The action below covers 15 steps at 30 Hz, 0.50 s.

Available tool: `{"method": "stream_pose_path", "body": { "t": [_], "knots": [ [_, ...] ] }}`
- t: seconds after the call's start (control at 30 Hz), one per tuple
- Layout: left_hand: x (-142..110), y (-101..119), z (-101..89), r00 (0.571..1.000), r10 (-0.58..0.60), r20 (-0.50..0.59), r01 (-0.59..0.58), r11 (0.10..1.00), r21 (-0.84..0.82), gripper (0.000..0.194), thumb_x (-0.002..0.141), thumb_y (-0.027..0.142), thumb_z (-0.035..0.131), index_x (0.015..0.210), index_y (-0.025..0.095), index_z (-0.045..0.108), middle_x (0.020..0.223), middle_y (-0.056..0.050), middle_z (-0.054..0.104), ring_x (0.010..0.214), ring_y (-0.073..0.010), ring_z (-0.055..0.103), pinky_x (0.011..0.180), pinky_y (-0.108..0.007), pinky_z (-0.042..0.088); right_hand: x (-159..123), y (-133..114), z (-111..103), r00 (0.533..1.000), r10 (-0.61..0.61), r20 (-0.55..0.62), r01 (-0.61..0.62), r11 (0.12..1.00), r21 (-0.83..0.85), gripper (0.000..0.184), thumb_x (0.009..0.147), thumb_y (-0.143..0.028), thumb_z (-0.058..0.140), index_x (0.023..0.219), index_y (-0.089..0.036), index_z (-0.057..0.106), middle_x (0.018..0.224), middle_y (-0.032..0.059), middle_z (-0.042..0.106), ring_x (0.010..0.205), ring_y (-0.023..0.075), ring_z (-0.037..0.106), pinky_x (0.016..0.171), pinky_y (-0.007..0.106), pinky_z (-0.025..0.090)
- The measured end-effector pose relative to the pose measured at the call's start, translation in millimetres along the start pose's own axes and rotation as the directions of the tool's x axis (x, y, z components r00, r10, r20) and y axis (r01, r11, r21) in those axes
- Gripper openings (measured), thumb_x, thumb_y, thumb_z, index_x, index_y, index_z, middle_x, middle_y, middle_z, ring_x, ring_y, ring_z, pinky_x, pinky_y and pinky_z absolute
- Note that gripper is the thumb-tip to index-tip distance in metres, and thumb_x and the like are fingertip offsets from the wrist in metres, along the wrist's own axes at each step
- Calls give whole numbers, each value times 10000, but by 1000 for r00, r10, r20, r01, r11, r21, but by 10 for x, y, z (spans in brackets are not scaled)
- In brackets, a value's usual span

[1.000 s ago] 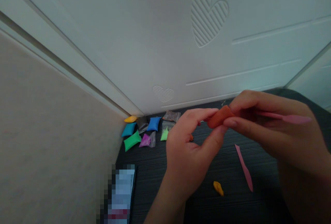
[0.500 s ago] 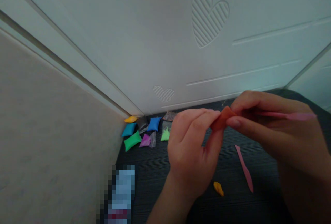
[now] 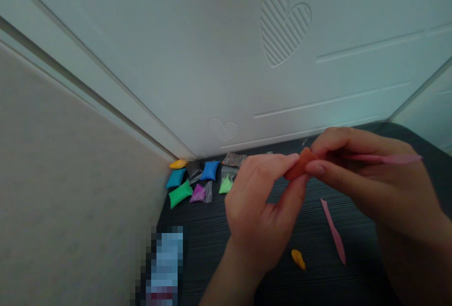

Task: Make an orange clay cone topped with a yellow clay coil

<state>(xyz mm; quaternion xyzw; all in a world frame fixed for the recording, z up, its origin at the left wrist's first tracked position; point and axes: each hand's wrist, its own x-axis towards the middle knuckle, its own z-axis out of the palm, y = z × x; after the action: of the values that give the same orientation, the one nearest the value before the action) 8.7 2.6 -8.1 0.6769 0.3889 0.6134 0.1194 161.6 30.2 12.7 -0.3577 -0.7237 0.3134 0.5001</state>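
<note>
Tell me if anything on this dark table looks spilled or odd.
I see no spill. The yellow lump stands out slightly: it lies bare, left of the pink tool on the table, while colored packets sit grouped farther back.

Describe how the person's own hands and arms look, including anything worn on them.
The left hand and right hand are both ungloved, with no rings, watch or bracelet visible. The left forearm is bare down to the picture's edge, no sleeve showing. The right forearm lies in shadow; no sleeve can be made out there either.
</note>
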Motion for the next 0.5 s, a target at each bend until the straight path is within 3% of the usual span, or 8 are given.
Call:
{"method": "stream_pose_path", "body": {
  "t": [0.07, 0.13, 0.2, 0.27, 0.37, 0.43, 0.5],
  "knots": [
    [-10, 9, 6, 993, -114, -5, 113, 988, -110, 294, 728, 92, 695, 990, 221, 659, 930, 0, 684, 864, -135, 616, 792, -253, 490, 6, 3, 0, 1000, 14, 19, -14, 1000, 20, 130, 765, -196, 684, 834, -302, 653, 796, -79, 683, 712, 96, 631, 564, 182, 488],
    [-2, 8, 9, 956, -284, 69, 291, 904, -313, 227, 769, 184, 678, 990, 235, 666, 918, -5, 681, 848, -138, 616, 775, -258, 495, 12, 3, -2, 999, 30, 25, -31, 999, 41, 116, 777, -201, 674, 832, -300, 650, 784, -74, 685, 702, 102, 638, 559, 191, 488],
    [26, -3, 10, 875, -431, 222, 479, 697, -534, 156, 829, 286, 614, 960, 227, 676, 873, -9, 684, 796, -124, 619, 731, -242, 501, 15, 0, -6, 999, 41, 24, -43, 998, 52, 106, 785, -204, 667, 830, -298, 649, 768, -73, 684, 690, 99, 638, 570, 192, 492],
    [64, -19, 11, 779, -502, 375, 603, 438, -667, 144, 858, 301, 575, 883, 208, 682, 795, 4, 683, 719, -90, 620, 675, -201, 496, 14, -3, -12, 998, 53, 46, -55, 997, 45, 94, 784, -209, 670, 815, -295, 652, 753, -71, 677, 687, 100, 638, 587, 198, 495],
    [112, -37, 9, 656, -529, 538, 695, 146, -704, 48, 824, 207, 620, 832, 191, 665, 737, 24, 679, 659, -63, 629, 618, -159, 486, 10, 8, -15, 992, 72, 100, -77, 996, 41, 95, 786, -214, 667, 822, -300, 651, 735, -66, 653, 680, 107, 628, 597, 215, 490],
    [128, -44, 3, 621, -532, 575, 694, 34, -719, 68, 805, 165, 635, 866, 181, 658, 782, 16, 694, 687, -70, 645, 633, -164, 504, 13, 27, -8, 995, 77, 55, -80, 995, 51, 146, 797, -229, 657, 908, -324, 644, 753, -59, 636, 668, 105, 607, 568, 212, 472],
    [133, -50, -1, 619, -546, 564, 660, -28, -751, 100, 808, 163, 631, 903, 163, 663, 828, 0, 707, 725, -73, 653, 677, -170, 522, 19, 48, 8, 997, 79, -23, -78, 995, 55, 195, 805, -259, 652, 980, -342, 628, 776, -49, 622, 659, 104, 580, 511, 203, 438]
  ]
}}
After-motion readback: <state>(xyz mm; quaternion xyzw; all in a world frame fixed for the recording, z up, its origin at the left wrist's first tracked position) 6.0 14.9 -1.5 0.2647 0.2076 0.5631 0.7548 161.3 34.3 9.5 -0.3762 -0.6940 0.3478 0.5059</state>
